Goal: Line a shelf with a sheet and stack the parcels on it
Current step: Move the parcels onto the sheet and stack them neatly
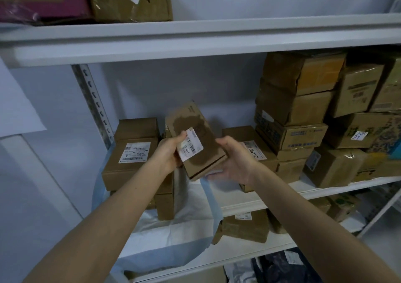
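- I hold one small brown parcel (193, 117) up in the air with both hands, in front of the middle shelf (325, 190).
- My left hand (169, 154) grips its left side. My thumb presses on the white label (191, 145), and my fingers curl under the parcel.
- My right hand (236, 159) cups the near right corner, with my thumb on the edge and my fingers under it.
- The parcel's long way points away from me, toward the back wall (152, 87), and leans a bit to the left. Its far end is tipped up higher than its near end.
- The white and blue sheet (191, 198) lies on the shelf and hangs down over the front edge.
- A stack of boxes (117, 172) sits on the sheet on the left. Another box (236, 134) sits on the right.
- A bare bit of sheet shows between them, just under my parcel.
- I think I must tip the far end down and set the parcel straight into that gap. Both hands are just as near, so both can lower it.
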`<state>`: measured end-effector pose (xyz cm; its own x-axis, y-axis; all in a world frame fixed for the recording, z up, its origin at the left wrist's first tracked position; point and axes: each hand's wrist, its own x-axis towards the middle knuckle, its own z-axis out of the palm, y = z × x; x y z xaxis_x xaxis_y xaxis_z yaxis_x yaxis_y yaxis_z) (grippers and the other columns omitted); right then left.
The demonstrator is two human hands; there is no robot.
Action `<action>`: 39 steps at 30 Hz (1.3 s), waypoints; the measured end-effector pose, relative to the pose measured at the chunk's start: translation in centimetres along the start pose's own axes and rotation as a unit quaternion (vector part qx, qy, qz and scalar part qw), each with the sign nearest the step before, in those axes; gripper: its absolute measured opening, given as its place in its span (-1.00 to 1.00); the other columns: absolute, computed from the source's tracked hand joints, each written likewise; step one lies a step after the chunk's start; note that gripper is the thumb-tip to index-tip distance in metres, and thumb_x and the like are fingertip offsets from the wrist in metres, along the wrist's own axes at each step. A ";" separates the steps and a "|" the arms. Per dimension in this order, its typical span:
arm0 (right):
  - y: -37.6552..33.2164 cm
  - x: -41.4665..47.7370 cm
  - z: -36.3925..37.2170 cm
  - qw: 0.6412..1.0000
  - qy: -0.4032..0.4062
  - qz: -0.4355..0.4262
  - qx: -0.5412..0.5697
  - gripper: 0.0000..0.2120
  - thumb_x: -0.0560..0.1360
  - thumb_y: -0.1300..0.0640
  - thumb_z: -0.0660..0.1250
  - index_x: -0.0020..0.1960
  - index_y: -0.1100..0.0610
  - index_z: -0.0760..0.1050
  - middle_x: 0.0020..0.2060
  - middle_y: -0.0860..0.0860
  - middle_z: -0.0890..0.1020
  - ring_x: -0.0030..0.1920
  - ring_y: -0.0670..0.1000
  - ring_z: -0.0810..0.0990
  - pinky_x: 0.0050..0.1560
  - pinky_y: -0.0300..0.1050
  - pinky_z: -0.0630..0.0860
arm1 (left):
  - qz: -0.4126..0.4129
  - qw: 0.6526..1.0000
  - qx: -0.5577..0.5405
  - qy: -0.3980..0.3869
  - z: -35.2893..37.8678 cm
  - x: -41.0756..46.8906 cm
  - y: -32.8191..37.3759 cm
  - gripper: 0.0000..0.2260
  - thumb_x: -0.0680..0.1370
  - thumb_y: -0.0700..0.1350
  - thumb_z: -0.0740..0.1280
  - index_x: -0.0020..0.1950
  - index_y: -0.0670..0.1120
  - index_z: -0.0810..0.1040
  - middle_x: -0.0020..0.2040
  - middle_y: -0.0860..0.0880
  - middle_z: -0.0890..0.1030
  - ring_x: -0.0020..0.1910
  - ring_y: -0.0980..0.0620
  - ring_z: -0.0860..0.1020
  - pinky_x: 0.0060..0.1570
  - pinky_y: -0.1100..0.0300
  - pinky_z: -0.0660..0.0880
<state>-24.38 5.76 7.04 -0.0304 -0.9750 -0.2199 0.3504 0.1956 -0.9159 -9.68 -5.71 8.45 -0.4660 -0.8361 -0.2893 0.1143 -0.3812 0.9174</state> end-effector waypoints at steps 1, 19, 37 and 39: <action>0.0 0.3 0.3 0.998 0.034 -0.019 -0.043 -0.54 0.51 -0.02 0.28 0.31 0.21 0.45 0.12 0.19 0.63 0.19 0.22 0.58 0.25 0.18 0.48 | 0.001 1.000 0.020 0.013 -0.3 0.0 -0.1 -0.76 0.56 -0.09 0.34 0.18 -0.17 0.55 0.02 -0.15 0.64 -0.03 -0.10 0.62 -0.14 0.03 0.55; 5.0 5.9 2.7 0.821 0.213 -0.045 -0.528 -0.67 0.46 -0.06 0.37 0.04 0.18 0.45 -0.12 0.08 0.61 -0.09 0.09 0.61 -0.22 -0.05 0.54 | 0.124 0.620 0.775 -0.026 -6.9 0.5 -1.3 -0.59 0.50 0.09 0.35 0.34 0.14 0.43 0.43 0.02 0.36 0.51 -0.15 0.06 0.42 -0.29 -0.08; 8.7 10.3 5.7 0.729 0.086 -0.029 -0.679 -0.66 0.62 0.04 0.17 0.32 0.18 0.40 0.17 0.18 0.51 0.14 0.19 0.52 0.06 0.01 0.51 | 0.108 0.637 0.763 -0.010 -6.3 0.4 -1.4 -0.76 0.48 -0.07 0.38 0.15 0.06 0.57 0.27 -0.05 0.48 0.47 -0.21 0.11 0.42 -0.34 -0.07; 7.7 9.9 5.5 0.731 0.089 -0.026 -0.676 -0.65 0.62 0.04 0.17 0.34 0.17 0.42 0.20 0.18 0.49 0.17 0.19 0.51 0.07 -0.03 0.48 | 0.127 0.641 0.757 -0.005 -5.9 0.4 -1.6 -0.76 0.47 -0.07 0.38 0.13 0.07 0.57 0.21 -0.04 0.50 0.40 -0.18 0.21 0.41 -0.32 0.02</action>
<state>-16.82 -2.92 -0.38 -0.1751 -0.9792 -0.1026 -0.8972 0.2016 -0.3930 -4.85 -7.74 5.30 -0.6067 -0.7905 -0.0838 -0.7919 0.5918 0.1505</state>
